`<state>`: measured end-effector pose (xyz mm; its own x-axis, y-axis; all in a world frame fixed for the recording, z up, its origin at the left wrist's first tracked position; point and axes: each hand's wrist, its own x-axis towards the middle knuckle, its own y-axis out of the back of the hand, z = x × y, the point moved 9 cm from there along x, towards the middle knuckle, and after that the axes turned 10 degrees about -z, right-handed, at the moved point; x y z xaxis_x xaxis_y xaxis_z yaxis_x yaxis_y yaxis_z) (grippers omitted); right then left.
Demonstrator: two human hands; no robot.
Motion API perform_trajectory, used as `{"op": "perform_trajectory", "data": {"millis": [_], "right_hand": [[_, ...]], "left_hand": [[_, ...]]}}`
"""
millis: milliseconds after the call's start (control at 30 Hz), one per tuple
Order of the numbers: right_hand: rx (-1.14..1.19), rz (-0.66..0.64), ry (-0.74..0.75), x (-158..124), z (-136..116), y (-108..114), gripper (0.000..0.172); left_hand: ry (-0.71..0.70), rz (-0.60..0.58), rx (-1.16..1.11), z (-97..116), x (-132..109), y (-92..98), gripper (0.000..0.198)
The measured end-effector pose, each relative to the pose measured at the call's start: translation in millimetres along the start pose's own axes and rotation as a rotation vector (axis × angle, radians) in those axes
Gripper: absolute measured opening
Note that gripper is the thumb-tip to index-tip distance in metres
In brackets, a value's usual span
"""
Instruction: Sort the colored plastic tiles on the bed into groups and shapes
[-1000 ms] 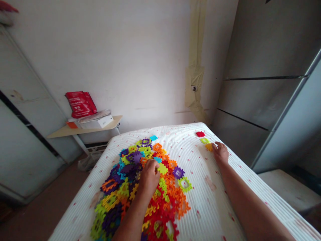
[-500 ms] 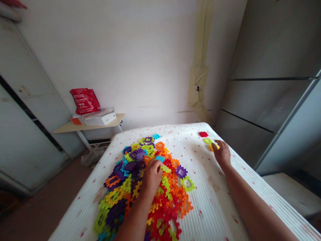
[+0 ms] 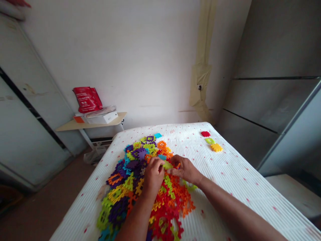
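Observation:
Plastic pieces with toothed edges, in purple, green, red, orange, yellow and blue, lie in a large pile. Over its middle, my left hand pinches a light green piece by its left side. My right hand is at the right side of that green piece, thumb and fingers apart around its edge; whether it touches is unclear. Off to the right, a red piece, a green piece and a yellow piece form a slanting row.
The pieces lie on a bed with a white ribbed cover. Behind at the left, a small table holds a red bag and a white box. A grey fridge stands at the right.
My right hand has left the yellow piece and moved left to the green piece in my left hand. The yellow piece now lies uncovered beside the green one in the row.

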<state>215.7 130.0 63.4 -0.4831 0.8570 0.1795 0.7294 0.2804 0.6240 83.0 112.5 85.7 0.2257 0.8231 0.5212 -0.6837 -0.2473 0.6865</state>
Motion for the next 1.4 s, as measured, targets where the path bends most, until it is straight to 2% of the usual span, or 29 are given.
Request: {"op": "perform_trajectory", "data": {"millis": [167, 300, 467, 600, 800, 967, 1033, 1167, 1400], "right_hand": [[0.070, -0.002, 0.020, 2, 5, -6, 0.027], [0.058, 0.012, 0.031, 2, 5, -2, 0.033], [-0.091, 0.090, 0.037, -2, 4, 14, 0.055], [-0.215, 0.080, 0.134, -4, -9, 16, 0.060], [-0.336, 0.035, 0.361, -9, -33, 5, 0.061], [-0.339, 0.039, 0.388, -9, -31, 0, 0.059], [-0.315, 0.084, 0.359, -9, -30, 4, 0.053], [-0.265, 0.149, 0.155, -8, -22, 11, 0.037], [-0.356, 0.118, 0.019, -7, -22, -2, 0.049]], "left_hand": [[-0.080, 0.044, 0.024, 7, -2, 0.4, 0.021], [-0.090, 0.060, -0.013, 5, -2, -1.1, 0.021], [0.044, 0.012, -0.241, -20, -2, -6.8, 0.018], [0.205, -0.046, -0.452, -39, -5, -14.2, 0.022], [0.289, -0.079, -0.555, -38, -5, -14.9, 0.030], [0.301, -0.115, -0.636, -39, -4, -19.7, 0.035], [0.312, -0.117, -0.656, -40, -4, -20.1, 0.036], [0.368, -0.079, -0.707, -44, -5, -16.8, 0.033], [0.423, -0.063, -0.724, -51, -6, -17.4, 0.027]]}}
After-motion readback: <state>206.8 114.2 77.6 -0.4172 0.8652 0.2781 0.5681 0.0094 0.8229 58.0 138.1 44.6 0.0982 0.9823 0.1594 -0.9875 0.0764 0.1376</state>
